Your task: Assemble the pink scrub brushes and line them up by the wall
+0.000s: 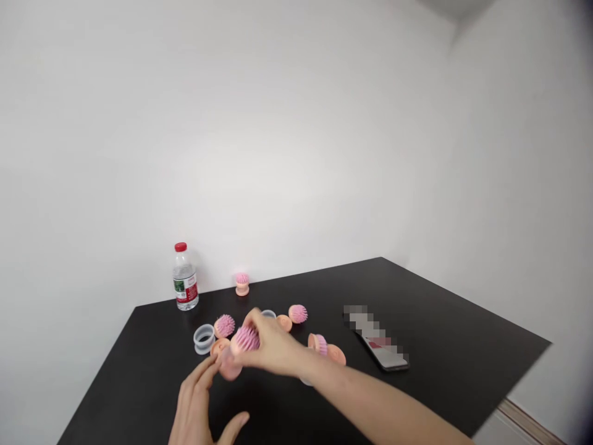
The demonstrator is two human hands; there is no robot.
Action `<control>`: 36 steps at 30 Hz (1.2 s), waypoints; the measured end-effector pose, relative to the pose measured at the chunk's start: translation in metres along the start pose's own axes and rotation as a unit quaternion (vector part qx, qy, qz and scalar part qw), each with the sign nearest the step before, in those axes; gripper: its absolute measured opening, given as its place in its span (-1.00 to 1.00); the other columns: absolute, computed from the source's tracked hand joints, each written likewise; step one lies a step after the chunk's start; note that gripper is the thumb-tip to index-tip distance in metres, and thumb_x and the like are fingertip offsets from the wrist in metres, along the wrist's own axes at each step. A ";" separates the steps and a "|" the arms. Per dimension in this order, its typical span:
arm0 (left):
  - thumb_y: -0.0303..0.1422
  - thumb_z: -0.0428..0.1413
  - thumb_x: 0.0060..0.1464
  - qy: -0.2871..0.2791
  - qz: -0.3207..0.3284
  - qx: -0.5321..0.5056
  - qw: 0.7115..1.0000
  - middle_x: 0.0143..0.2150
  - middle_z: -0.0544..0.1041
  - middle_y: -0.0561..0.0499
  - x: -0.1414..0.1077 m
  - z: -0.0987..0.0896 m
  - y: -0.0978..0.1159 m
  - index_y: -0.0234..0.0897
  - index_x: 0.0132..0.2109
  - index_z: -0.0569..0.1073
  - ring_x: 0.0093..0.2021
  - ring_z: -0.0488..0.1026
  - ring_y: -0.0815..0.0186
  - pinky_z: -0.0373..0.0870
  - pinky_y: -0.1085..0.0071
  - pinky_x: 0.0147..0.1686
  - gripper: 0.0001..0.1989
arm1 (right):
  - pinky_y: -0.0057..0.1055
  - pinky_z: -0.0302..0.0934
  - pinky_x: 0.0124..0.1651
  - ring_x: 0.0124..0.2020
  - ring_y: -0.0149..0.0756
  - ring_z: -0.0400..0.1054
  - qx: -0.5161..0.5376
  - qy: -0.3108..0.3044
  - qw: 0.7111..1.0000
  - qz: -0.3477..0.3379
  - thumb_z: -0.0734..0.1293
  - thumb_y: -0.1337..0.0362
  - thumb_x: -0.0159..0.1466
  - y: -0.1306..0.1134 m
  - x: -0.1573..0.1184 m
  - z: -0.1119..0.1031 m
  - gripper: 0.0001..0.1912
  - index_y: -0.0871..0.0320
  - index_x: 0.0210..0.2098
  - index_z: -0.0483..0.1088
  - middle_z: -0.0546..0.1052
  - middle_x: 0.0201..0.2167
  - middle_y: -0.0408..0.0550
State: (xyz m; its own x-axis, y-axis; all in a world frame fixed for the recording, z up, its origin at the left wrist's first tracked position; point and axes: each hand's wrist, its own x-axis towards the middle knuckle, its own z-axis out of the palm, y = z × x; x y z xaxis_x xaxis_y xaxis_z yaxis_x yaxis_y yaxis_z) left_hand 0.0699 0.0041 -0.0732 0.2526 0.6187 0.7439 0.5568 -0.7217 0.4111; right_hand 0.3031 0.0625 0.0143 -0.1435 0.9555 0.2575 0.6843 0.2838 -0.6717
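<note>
My right hand [273,343] reaches in from the right and grips a pink-bristled silicone brush [245,339], whose blurred peach base [230,366] points down and left. My left hand [197,403] sits at the bottom of the view, fingers apart, holding nothing, its fingertips close to that peach base. Around my hands lie more pink-bristled brush heads [224,326], [298,313], [319,344], and several peach discs [284,322], [336,354], [219,346]. A clear plastic ring [204,339] stands left of my hands, and another [268,314] is partly hidden behind my right hand.
The black table [445,377] has a white wall behind it. A capped water bottle [185,278] and an upright assembled brush [241,284] stand at the far edge. A phone [382,349], partly pixelated, lies to the right.
</note>
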 end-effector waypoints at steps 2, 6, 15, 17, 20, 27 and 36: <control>-0.11 0.27 0.01 -0.034 -0.045 -0.026 0.998 -0.01 0.56 -0.13 0.002 -0.005 0.007 -0.16 0.08 0.36 -0.06 0.56 0.02 0.56 0.16 -0.20 -0.48 | -0.20 0.39 -0.09 -0.07 -0.16 0.42 0.009 0.005 1.000 0.006 0.42 0.09 0.27 0.000 -0.028 0.006 -0.72 -0.10 -0.04 0.40 0.50 -0.09 -0.18; -0.05 0.16 0.07 -0.074 -0.215 -0.094 0.969 -0.28 0.56 0.04 0.004 -0.011 0.030 -0.14 -0.12 0.40 -0.36 0.54 0.15 0.49 0.27 -0.40 -0.67 | -0.17 0.35 -0.06 0.10 -0.02 0.33 0.044 0.032 0.998 -0.005 0.53 0.16 0.10 -0.006 -0.060 0.021 -0.61 -0.27 -0.13 0.40 0.48 -0.12 -0.23; -0.12 0.16 0.07 -0.069 -0.132 -0.014 0.989 -0.42 0.41 0.09 0.003 -0.010 0.032 -0.14 -0.33 0.38 -0.45 0.41 0.23 0.34 0.34 -0.48 -0.79 | -0.20 0.32 -0.01 -0.05 -0.08 0.43 0.145 -0.005 0.988 -0.044 0.54 0.16 0.02 -0.029 -0.088 0.064 -0.37 0.00 0.05 0.31 0.48 -0.09 -0.09; -0.16 0.15 0.09 -0.075 -0.093 0.006 0.993 -0.43 0.39 0.09 0.001 -0.009 0.030 -0.15 -0.35 0.37 -0.47 0.40 0.25 0.33 0.35 -0.49 -0.80 | -0.18 0.30 0.00 -0.08 -0.09 0.44 0.150 -0.010 0.988 -0.037 0.55 0.19 0.01 -0.028 -0.092 0.064 -0.34 0.03 0.06 0.30 0.50 -0.13 -0.09; -0.30 0.15 0.05 -0.096 -0.083 0.031 0.991 -0.43 0.39 0.09 0.003 -0.012 0.033 -0.16 -0.36 0.35 -0.47 0.40 0.27 0.32 0.38 -0.49 -0.89 | -0.20 0.30 -0.05 -0.16 -0.13 0.44 0.153 0.005 0.988 -0.001 0.56 0.26 -0.02 -0.027 -0.097 0.061 -0.33 0.05 0.04 0.28 0.51 -0.21 -0.13; -0.26 0.28 -0.14 -0.195 -0.189 -0.001 0.962 -0.46 0.37 0.15 0.013 -0.021 0.042 -0.16 -0.40 0.25 -0.48 0.35 0.31 0.26 0.42 -0.49 -0.68 | -0.21 0.21 0.18 0.11 -0.16 0.35 0.214 -0.069 0.966 -0.128 0.49 0.53 -0.04 -0.031 -0.099 0.048 -0.30 -0.01 0.05 0.31 0.43 0.09 -0.09; -0.33 0.21 0.00 -0.156 -0.114 0.052 0.980 -0.41 0.35 0.09 0.008 -0.020 0.041 -0.18 -0.38 0.27 -0.46 0.36 0.28 0.27 0.39 -0.49 -0.78 | -0.18 0.26 0.10 0.02 -0.15 0.37 0.198 -0.068 0.977 -0.039 0.54 0.43 -0.04 -0.024 -0.098 0.051 -0.33 0.03 0.03 0.32 0.44 0.01 -0.08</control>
State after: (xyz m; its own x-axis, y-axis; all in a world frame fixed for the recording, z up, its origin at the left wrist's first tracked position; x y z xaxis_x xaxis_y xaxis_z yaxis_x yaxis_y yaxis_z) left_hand 0.0792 -0.0262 -0.0399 0.3333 0.8363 0.4353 0.7006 -0.5287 0.4792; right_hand 0.2640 -0.0335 -0.0304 -0.2969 0.9235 0.2428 0.3405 0.3399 -0.8767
